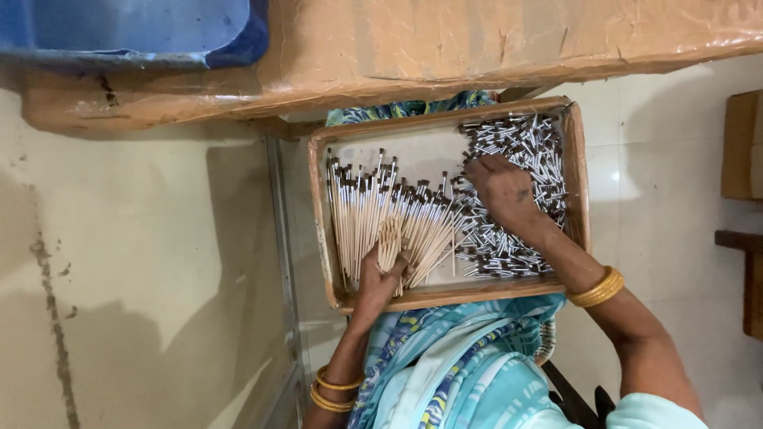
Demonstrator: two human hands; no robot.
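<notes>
A shallow wooden tray (576, 171) rests on my lap. Its left half holds several thin paintbrushes (362, 210) with pale wooden handles, laid side by side with dark tips pointing away. Its right half holds a heap of small silver ferrules with dark bristles (524, 143). My left hand (377, 278) is closed around a bundle of plain wooden handles (390, 238) at the tray's near edge. My right hand (502, 189) lies palm down on the ferrule heap, fingers curled into it; what the fingers grip is hidden.
A brown cardboard-wrapped surface (445, 40) runs across the top, with a blue tub (135, 32) on it at top left. A pale wall (143, 278) is to the left, white floor tiles (652, 119) and wooden furniture (743, 143) to the right.
</notes>
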